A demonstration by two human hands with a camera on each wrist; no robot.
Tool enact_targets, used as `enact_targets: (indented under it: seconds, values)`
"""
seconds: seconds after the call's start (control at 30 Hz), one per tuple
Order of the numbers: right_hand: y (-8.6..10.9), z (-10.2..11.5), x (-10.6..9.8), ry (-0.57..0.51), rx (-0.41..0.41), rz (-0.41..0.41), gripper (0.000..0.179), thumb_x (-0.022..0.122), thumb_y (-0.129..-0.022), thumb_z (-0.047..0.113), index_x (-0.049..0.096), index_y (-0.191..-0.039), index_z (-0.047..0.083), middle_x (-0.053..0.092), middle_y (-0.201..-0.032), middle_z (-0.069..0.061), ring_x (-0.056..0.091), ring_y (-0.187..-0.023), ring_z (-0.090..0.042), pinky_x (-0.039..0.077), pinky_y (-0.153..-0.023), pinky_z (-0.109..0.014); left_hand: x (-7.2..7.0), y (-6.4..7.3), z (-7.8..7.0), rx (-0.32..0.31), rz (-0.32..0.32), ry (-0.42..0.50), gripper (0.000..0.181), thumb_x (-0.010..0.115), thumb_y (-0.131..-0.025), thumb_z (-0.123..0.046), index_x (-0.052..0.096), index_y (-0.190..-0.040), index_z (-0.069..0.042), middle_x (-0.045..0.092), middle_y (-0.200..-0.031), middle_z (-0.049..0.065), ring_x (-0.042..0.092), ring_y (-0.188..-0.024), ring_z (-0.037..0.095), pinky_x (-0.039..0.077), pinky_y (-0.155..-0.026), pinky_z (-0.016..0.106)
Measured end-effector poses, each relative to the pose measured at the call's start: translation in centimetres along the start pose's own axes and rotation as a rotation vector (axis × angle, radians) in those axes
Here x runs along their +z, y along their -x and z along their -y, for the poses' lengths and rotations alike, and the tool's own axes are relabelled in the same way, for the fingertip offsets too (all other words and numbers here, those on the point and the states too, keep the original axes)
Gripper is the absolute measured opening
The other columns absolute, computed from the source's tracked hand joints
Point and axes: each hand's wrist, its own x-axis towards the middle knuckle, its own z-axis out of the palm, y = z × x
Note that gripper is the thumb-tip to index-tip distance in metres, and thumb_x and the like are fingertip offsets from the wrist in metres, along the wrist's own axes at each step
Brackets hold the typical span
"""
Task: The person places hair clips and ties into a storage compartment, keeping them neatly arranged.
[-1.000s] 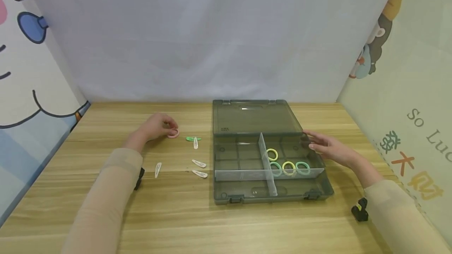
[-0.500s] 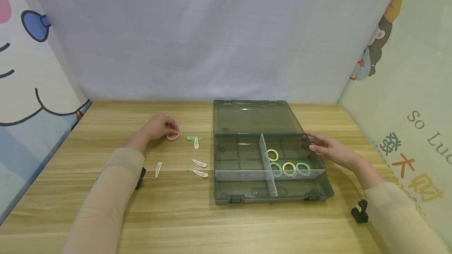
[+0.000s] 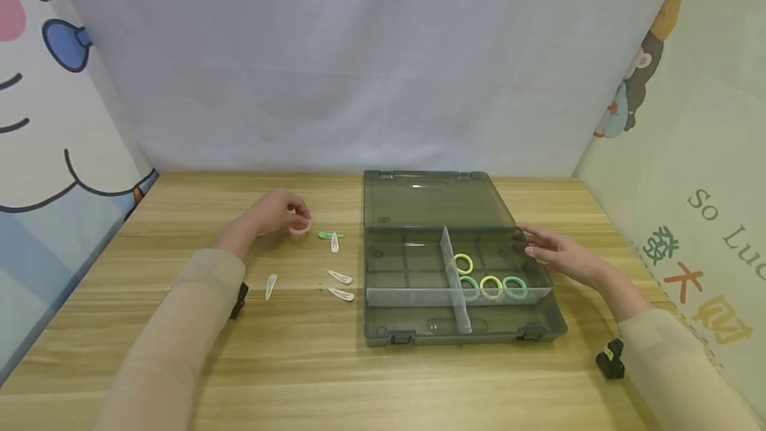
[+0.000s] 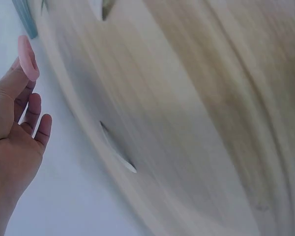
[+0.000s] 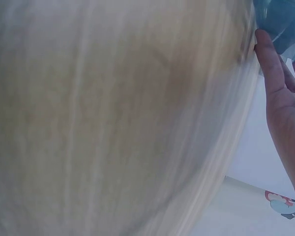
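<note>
My left hand [image 3: 278, 211] pinches a pink hair tie [image 3: 301, 227] between thumb and fingers, at the left of the table. In the left wrist view the pink hair tie [image 4: 28, 59] stands out from the fingertips. My right hand [image 3: 559, 255] rests against the right side of a grey translucent divided box [image 3: 413, 338], its fingers fairly straight. The box lies with its lid [image 3: 437, 201] folded back. In its back right compartment are yellow hair ties [image 3: 491, 287] and green hair ties [image 3: 514, 288].
Right of the left hand, a white snap clip [image 3: 334, 243] lies across a green snap clip [image 3: 325, 235]. More white snap clips [image 3: 340, 277] are spread between the left arm and the box. White dividers [image 3: 413, 296] split the box. A pale cloth [image 3: 359, 65] hangs behind the table.
My left hand has risen slightly and shifted right with the pink hair tie, which was lying at the tabletop under the fingers. The right hand stays at the box.
</note>
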Motion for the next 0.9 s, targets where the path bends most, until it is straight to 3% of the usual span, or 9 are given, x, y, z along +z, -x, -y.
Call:
enact_targets:
  seconds: [0.53,0.9]
  values:
    - [-0.1,-0.2,-0.1,-0.011,0.006,0.013,0.064,0.045,-0.100,0.033,0.013,-0.152,0.015,0.010,-0.153,-0.028,0.014,-0.137,-0.050,0.030,-0.097,-0.068,-1.5,0.3,-4.0,0.080,-0.018,-0.056,0.006,0.068,-0.087,-0.014,0.073,-0.088,-0.010,0.070,-0.087,0.003,0.056,-0.075,0.018,0.046,-0.070,0.033]
    - [-0.2,-0.3,-0.2,0.005,0.003,0.014,0.064,0.045,-0.100,0.034,0.013,-0.153,0.016,0.010,-0.154,-0.028,0.016,-0.137,-0.049,0.033,-0.096,-0.067,-2.6,0.7,-7.7,0.137,-0.046,-0.077,0.009,0.069,-0.087,-0.015,0.075,-0.089,-0.009,0.072,-0.091,0.006,0.058,-0.079,0.019,0.045,-0.071,0.034]
